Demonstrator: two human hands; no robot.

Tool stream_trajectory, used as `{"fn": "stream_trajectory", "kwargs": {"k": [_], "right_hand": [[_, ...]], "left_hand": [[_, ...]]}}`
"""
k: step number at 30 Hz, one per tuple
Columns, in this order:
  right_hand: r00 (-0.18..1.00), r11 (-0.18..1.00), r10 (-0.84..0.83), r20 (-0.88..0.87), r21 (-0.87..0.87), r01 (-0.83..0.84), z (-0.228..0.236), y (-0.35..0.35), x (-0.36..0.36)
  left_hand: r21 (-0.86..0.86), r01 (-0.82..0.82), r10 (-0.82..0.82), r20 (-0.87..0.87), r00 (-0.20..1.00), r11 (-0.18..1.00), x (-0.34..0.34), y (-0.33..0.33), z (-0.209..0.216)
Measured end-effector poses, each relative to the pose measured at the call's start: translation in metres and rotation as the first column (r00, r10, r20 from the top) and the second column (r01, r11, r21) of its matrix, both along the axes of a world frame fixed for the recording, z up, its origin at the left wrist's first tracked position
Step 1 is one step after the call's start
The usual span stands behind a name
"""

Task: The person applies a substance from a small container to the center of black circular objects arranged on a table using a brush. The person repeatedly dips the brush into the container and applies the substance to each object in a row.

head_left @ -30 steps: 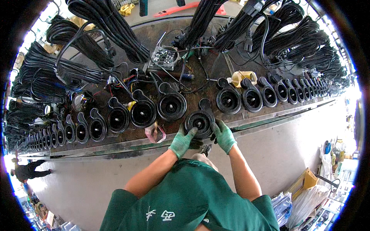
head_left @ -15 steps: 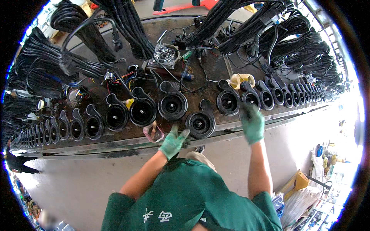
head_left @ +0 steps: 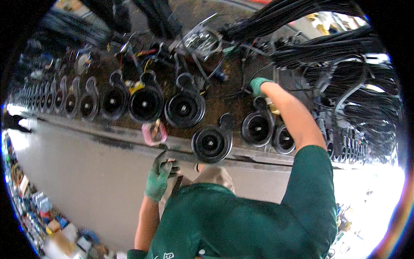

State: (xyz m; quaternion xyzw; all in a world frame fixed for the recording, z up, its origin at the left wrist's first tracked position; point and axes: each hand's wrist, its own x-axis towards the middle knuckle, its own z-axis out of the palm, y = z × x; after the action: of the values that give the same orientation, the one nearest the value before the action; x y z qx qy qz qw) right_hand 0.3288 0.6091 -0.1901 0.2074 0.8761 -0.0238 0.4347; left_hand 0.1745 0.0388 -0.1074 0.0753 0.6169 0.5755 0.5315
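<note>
My left hand [head_left: 158,175], in a green glove with dark finger coating, hovers in front of the bench edge. Its fingers are loosely bent and apart, with nothing visible in them. Just beyond it a pink-rimmed clear container [head_left: 148,134] sits at the edge. My right hand [head_left: 260,86], also gloved, reaches far over the bench beside thin black cables [head_left: 245,69]; its fingers are mostly hidden. Under that forearm are a pale yellow container [head_left: 273,106], partly covered, and a round black housing [head_left: 258,128]. Another black housing [head_left: 211,143] stands alone at the front edge, between my arms.
Rows of similar black housings [head_left: 146,103] line the bench to both sides. Thick bundles of black cable [head_left: 319,47] hang over the back. A tray of metal parts [head_left: 202,45] lies mid-bench near loose coloured wires [head_left: 146,54]. Assorted goods [head_left: 54,226] stand at lower left.
My right hand has moved from the front housings to the back of the bench. My left hand has drawn back from the edge, leftward. The view has turned and shifted.
</note>
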Motion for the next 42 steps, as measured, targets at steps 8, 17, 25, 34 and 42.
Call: {"fn": "stream_trajectory", "kwargs": {"k": [8, 17, 25, 34, 42], "right_hand": [[0.993, 0.999, -0.046, -0.108, -0.016, 0.045, 0.01, -0.009, -0.003], [0.173, 0.717, -0.609, -0.774, -0.444, 0.538, 0.135, -0.019, 0.136], [-0.355, 0.658, -0.511, -0.783, -0.622, 0.426, 0.248, -0.331, 0.15], [-0.13, 0.53, -0.751, -0.648, -0.708, 0.467, 0.155, -0.384, 0.062], [-0.027, 0.529, -0.803, -0.596, -0.732, 0.43, 0.155, -0.373, 0.049]], "left_hand": [[-0.063, -0.043, 0.043, -0.003, 0.999, 0.997, 0.021, 0.001, 0.023], [0.084, 0.235, -0.23, -0.069, 0.971, 0.968, 0.004, 0.055, 0.017], [-0.008, 0.4, -0.396, -0.161, 0.904, 0.917, -0.005, 0.086, 0.025], [0.152, 0.5, -0.424, -0.358, 0.832, 0.853, -0.005, 0.103, -0.008], [0.115, 0.512, -0.444, -0.365, 0.818, 0.851, -0.006, 0.103, -0.006]]}}
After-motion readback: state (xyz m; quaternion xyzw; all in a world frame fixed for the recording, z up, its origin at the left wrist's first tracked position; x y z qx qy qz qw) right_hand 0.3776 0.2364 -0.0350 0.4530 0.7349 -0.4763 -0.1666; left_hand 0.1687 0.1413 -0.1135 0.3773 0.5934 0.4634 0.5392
